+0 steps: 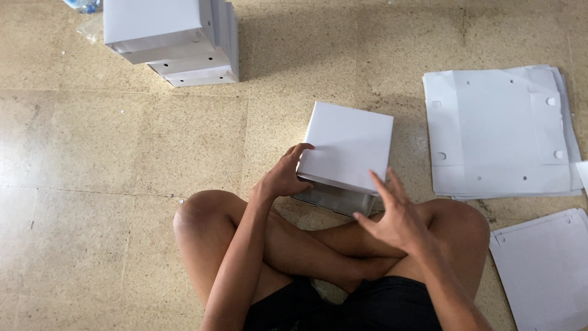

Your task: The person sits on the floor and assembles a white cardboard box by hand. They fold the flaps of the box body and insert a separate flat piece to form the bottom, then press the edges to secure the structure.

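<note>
1. Seated cross-legged on a speckled beige tiled floor (122,153), bare knees spread, dark shorts at the bottom edge of the head view.
2. White cardboard box (349,144), folded and closed on top, resting on the floor just in front of the crossed shins, tilted slightly, its near side in shadow.
3. Left hand (285,175) on the box's left near corner, fingers (301,149) curled over the top edge, thumb underneath the rim: gripping the box.
4. Right hand (395,214) raised just beside the box's right near corner, fingers (381,184) spread and loose, open, holding nothing; cannot tell whether fingertips brush the box edge.
5. Stack of finished white boxes (177,40) at the upper left, well apart from the hands, piled unevenly so that lower ones jut out toward the right and front.
6. Clear plastic wrapper (89,27) and part of a bottle (82,5) lying just left of that stack, at the frame's top edge.
7. Pile of flat white cardboard blanks (499,132) on the right, unfolded, with small punched holes and crease lines.
8. Second pile of flat blanks (545,270) at the lower right, near the right knee, partly cut off by the frame.
</note>
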